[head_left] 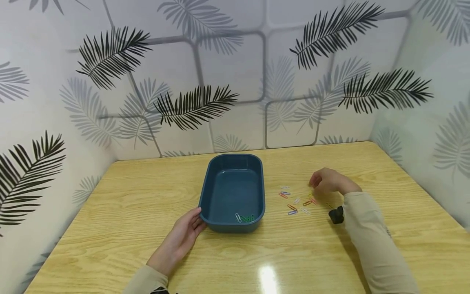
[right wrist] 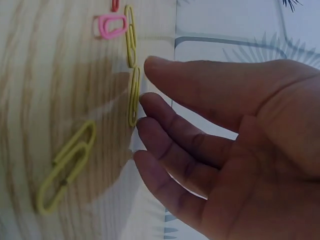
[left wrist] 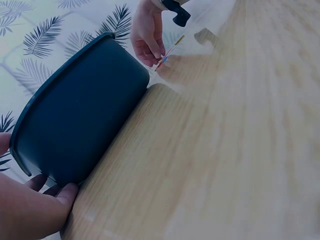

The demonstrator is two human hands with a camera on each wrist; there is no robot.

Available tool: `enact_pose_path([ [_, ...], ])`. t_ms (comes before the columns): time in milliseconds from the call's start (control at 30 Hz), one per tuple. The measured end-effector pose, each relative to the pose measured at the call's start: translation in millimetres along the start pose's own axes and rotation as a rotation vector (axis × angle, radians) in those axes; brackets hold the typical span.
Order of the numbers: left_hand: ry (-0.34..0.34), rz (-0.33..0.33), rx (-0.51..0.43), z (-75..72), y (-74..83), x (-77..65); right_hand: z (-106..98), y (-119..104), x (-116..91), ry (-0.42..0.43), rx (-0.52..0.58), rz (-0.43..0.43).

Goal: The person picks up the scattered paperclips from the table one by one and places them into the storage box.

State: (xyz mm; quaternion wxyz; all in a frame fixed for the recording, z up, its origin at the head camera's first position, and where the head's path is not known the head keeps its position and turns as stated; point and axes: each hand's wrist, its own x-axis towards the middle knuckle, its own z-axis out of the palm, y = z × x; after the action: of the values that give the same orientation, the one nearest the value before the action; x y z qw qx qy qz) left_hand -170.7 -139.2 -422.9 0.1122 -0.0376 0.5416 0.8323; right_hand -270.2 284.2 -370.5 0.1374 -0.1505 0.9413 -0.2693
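Note:
A dark blue plastic tray (head_left: 233,157) stands on the wooden table. At its near left corner my left hand (head_left: 185,232) holds the wall, with one fingertip at the rim and other fingers low against the outside. Inside the tray's near end lie a white paper clip (head_left: 238,217) and several green paper clips (head_left: 248,219). My right hand (head_left: 332,181) hovers over the loose clips, thumb and bent fingers apart, holding nothing. Close by its fingertips in the right wrist view is a yellow paper clip (right wrist: 134,97); another yellow paper clip (right wrist: 66,170) lies nearer the camera.
Right of the tray, several red, blue, white and pink paper clips lie scattered, among them a blue clip (head_left: 292,212) and a pink clip (right wrist: 112,25). The table (head_left: 147,188) ends at a leaf-patterned wall (head_left: 235,122). A black wrist device (head_left: 336,215) sits at the right sleeve.

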Motion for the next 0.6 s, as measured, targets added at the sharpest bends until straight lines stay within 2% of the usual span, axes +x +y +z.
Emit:
enact_pose_path([
  [100,0.010,-0.004,-0.008,0.0,0.0,0.7,3.3,1.1,2.3,0.006,-0.024,0.019],
  [333,0.016,0.006,-0.012,0.9,0.6,1.5,10.9,-1.0,5.0,0.088,-0.070,0.049],
  [600,0.015,0.000,-0.004,1.0,0.1,1.2,12.0,-2.0,3.6,0.108,-0.076,0.032],
])
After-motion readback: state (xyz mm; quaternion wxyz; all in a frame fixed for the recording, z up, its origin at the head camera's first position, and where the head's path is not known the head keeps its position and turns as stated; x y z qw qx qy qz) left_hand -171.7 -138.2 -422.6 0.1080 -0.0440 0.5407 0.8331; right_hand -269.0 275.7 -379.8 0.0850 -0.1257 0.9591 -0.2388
